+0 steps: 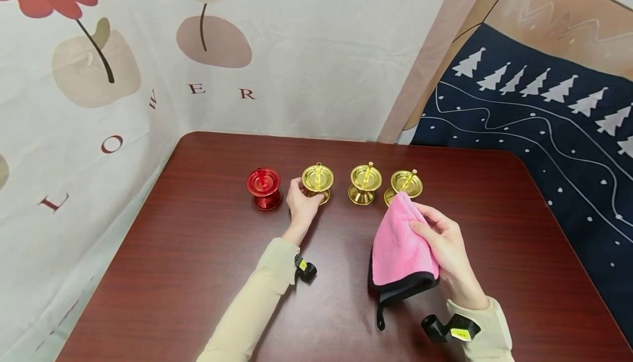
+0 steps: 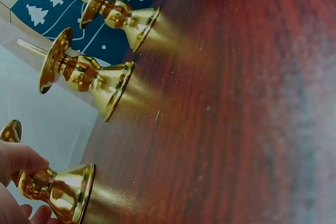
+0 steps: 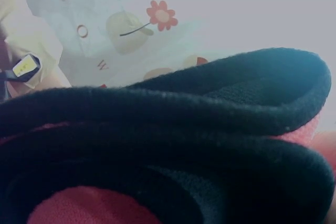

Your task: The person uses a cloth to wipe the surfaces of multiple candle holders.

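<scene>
My left hand (image 1: 303,204) grips the stem of a gold candle holder (image 1: 318,177), second from the left in a row; thumb and fingers wrap its middle in the left wrist view. A folded pink cloth (image 1: 403,244) with black edging and a hanging loop is pinched in my right hand (image 1: 445,244), above the table. The cloth's upper tip overlaps the rightmost gold candle holder (image 1: 406,182); whether they touch I cannot tell. Between the hands stands another gold candle holder (image 1: 365,183). To the left of my left hand is a red candle holder (image 1: 263,187). Cloth fills most of the right wrist view.
The dark red wooden table (image 1: 198,274) has rounded far corners. A pale curtain (image 1: 316,76) with flowers and letters hangs behind and to the left. On the right hangs a navy cloth with white trees (image 1: 534,109). Each wrist wears a small black camera (image 1: 305,268).
</scene>
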Demonstrator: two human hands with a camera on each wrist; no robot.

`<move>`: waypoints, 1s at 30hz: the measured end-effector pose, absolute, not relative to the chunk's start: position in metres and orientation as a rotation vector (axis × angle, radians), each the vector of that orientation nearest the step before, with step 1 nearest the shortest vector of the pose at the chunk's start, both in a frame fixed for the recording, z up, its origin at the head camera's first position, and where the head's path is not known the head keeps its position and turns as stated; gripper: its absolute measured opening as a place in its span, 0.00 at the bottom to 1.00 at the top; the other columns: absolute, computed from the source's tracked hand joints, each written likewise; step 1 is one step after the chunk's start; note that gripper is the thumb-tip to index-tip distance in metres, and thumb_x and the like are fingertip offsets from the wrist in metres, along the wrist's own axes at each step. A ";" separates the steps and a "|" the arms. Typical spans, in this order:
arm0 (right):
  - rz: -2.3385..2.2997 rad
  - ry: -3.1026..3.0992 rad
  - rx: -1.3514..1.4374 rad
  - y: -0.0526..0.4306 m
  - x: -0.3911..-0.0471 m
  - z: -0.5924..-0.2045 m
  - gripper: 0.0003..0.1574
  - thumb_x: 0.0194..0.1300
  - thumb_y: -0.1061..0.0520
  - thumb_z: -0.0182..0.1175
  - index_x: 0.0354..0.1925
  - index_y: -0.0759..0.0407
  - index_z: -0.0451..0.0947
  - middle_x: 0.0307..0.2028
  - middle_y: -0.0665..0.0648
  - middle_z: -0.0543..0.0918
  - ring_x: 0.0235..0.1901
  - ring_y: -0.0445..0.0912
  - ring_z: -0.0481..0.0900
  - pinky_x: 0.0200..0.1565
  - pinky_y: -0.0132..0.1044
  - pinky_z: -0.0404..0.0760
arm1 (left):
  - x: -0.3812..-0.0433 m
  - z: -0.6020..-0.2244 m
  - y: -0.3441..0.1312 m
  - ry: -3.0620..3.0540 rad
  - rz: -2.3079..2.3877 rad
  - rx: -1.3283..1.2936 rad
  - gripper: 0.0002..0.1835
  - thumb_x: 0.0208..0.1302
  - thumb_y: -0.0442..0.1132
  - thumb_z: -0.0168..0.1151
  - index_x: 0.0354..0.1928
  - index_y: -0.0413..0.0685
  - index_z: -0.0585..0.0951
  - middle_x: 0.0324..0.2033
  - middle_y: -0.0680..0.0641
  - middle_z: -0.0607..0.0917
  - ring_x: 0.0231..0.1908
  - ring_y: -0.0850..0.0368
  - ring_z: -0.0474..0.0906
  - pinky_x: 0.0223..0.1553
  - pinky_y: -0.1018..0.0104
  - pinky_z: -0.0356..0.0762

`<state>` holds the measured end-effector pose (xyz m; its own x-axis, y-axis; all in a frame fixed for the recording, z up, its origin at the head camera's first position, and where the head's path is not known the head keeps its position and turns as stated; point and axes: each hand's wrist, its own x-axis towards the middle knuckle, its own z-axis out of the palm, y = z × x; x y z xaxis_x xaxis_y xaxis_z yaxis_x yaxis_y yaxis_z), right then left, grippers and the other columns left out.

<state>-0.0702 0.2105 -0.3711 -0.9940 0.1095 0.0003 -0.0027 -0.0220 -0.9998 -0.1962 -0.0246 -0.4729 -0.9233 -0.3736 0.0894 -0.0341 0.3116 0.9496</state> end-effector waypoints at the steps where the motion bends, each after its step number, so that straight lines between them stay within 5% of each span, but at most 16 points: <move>1: 2.184 -2.144 -0.118 0.211 -0.070 -0.371 0.20 0.60 0.69 0.58 0.43 0.46 0.82 0.34 0.46 0.84 0.30 0.38 0.79 0.31 0.29 0.78 | -0.197 -0.473 -0.024 -2.300 -1.642 0.372 0.29 0.36 0.28 0.73 0.45 0.38 0.73 0.41 0.39 0.80 0.45 0.43 0.74 0.49 0.54 0.69; 18: 2.194 -2.149 -0.109 0.209 -0.072 -0.373 0.20 0.60 0.70 0.58 0.42 0.47 0.83 0.35 0.46 0.83 0.30 0.38 0.79 0.32 0.28 0.77 | -0.199 -0.480 -0.032 -2.425 -1.427 0.255 0.17 0.36 0.32 0.73 0.34 0.35 0.82 0.36 0.38 0.80 0.41 0.40 0.72 0.47 0.50 0.65; 30: 2.180 -2.170 -0.132 0.208 -0.072 -0.372 0.19 0.60 0.69 0.58 0.42 0.46 0.83 0.35 0.46 0.83 0.30 0.38 0.79 0.32 0.29 0.77 | -0.197 -0.482 -0.035 -2.414 -1.489 0.228 0.17 0.39 0.34 0.74 0.35 0.38 0.82 0.35 0.41 0.84 0.40 0.41 0.75 0.46 0.51 0.68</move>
<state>-0.0722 0.2084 -0.3717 -0.9943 0.1049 -0.0162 0.0157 -0.0053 -0.9999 -0.1974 -0.0348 -0.4823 -0.9440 -0.2856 0.1652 0.0195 0.4515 0.8921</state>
